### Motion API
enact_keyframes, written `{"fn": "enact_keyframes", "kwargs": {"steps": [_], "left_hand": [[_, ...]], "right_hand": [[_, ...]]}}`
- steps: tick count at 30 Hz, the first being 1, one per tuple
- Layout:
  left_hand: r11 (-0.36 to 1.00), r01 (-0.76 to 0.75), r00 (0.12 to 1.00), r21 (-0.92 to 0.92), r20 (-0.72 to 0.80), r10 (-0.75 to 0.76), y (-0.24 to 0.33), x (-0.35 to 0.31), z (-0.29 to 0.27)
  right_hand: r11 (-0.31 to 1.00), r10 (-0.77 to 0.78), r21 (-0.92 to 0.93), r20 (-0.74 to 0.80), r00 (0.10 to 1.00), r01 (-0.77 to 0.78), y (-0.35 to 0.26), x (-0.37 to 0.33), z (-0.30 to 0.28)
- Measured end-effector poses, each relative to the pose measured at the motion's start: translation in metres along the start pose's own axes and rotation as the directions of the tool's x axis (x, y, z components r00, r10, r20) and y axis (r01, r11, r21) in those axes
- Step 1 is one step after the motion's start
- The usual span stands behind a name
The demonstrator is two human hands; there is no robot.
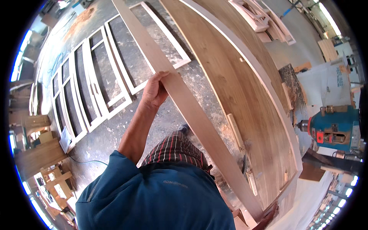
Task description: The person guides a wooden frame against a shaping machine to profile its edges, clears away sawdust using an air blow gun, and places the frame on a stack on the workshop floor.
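A long, pale wooden board (pixel 199 119) runs slantwise across the view, from the top to the lower right. My left hand (pixel 156 89) is closed on the board's left edge, about a third of the way down, with the thumb over the top face. The board hangs above the floor, in front of my legs. Its near end reaches the lower right, beside a reddish-brown shape that I cannot make out. My right hand does not show plainly anywhere. To the right of the board lies a wide wood-grain panel (pixel 226 65), with a long curved pale strip (pixel 245 50) along it.
Several pale wooden frames (pixel 109 69) lie on the dust-marked floor at the left. A teal power tool with a chuck (pixel 333 128) stands at the right. More wooden pieces (pixel 255 17) are stacked at the far right. A cable (pixel 90 162) crosses the floor near cut wood.
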State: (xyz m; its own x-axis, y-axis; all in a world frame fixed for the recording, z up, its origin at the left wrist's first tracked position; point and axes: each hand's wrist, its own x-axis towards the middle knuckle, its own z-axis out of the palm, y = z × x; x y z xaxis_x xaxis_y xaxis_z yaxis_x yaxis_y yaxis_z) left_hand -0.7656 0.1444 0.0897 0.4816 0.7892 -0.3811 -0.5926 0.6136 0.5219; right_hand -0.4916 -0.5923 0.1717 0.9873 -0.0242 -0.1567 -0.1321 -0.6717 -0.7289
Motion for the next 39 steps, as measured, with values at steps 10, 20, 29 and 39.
{"fn": "enact_keyframes", "kwargs": {"steps": [10, 20, 29, 39], "left_hand": [[0.993, 0.033, 0.993, -0.117, -0.111, -0.046, 0.068, -0.054, -0.153], [0.973, 0.114, 0.96, -0.201, -0.231, -0.16, 0.109, -0.013, -0.283], [0.904, 0.313, 0.875, -0.291, -0.282, -0.394, 0.195, 0.116, -0.399], [0.89, 0.348, 0.801, -0.296, -0.399, -0.446, 0.258, 0.233, -0.46]], "right_hand": [[0.913, -0.407, -0.075, -0.153, 0.9, 0.4, -0.016, -0.092, 0.099], [0.985, -0.172, 0.005, -0.149, 0.974, 0.175, -0.104, -0.226, 0.184], [0.946, -0.125, -0.314, -0.147, 0.981, 0.074, -0.214, -0.343, 0.409], [0.958, 0.062, -0.267, -0.153, 0.986, -0.102, -0.31, -0.384, 0.595]]}}
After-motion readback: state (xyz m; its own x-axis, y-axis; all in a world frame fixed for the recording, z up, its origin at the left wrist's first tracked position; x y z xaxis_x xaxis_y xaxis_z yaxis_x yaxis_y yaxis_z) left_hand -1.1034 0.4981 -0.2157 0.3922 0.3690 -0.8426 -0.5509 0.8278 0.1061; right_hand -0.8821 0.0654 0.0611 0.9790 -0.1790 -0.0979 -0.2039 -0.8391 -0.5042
